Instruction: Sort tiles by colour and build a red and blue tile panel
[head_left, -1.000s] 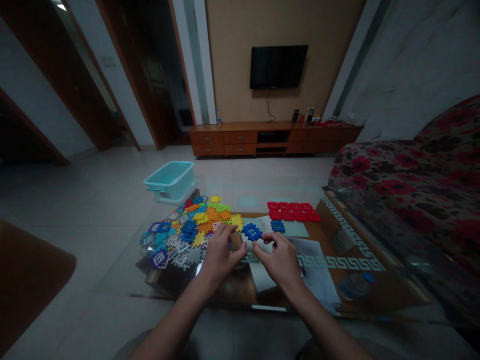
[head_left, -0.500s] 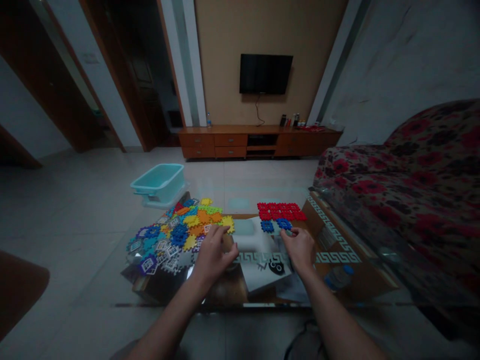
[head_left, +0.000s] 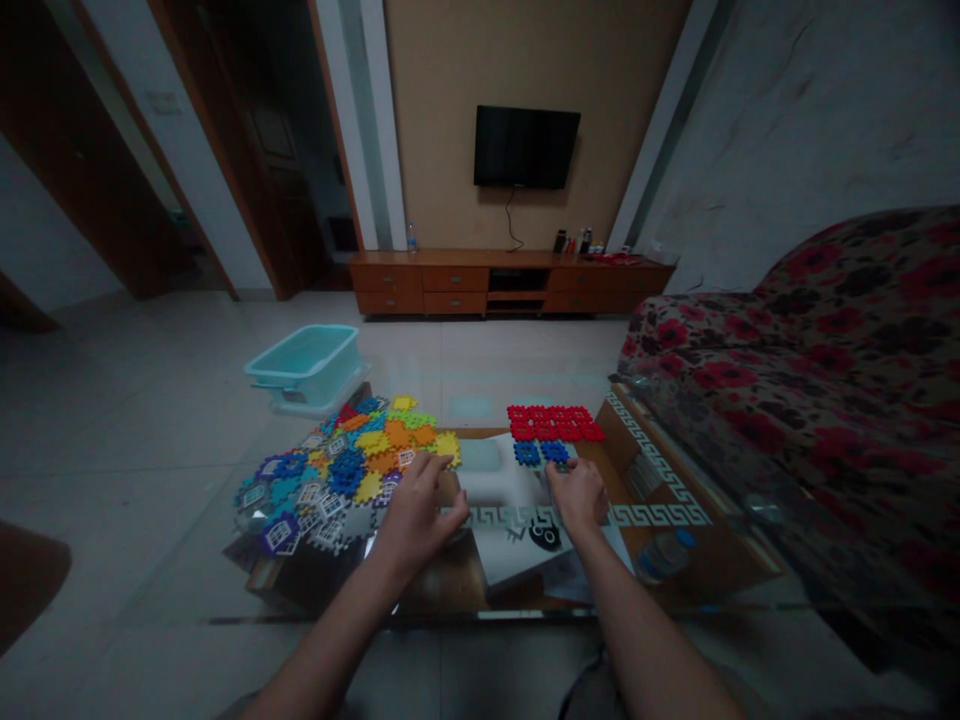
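Observation:
Several red interlocking gear-edged plastic tiles (head_left: 555, 422) lie in two rows on the glass table. In front of them sit two blue tiles side by side, a left one (head_left: 526, 454) and a right one (head_left: 555, 453). My right hand (head_left: 579, 495) has its fingers closed at the near edge of the right blue tile. By the near right side of a mixed heap of coloured tiles (head_left: 349, 468), my left hand (head_left: 421, 505) hovers open, thumb and fingers apart, holding nothing. Yellow tiles (head_left: 448, 447) lie just beyond its fingertips.
A glass-topped table with a patterned border (head_left: 656, 515) spans the front. Beneath the glass are a white box with a black figure (head_left: 510, 560) and a bottle with a blue cap (head_left: 666, 556). Left beyond the heap stands a turquoise tub (head_left: 307, 370). A flowered sofa (head_left: 750, 350) is at right.
My right hand has shifted left with the right blue tile, which now lies closer to and level with the left one. My left hand stays open in nearly the same place.

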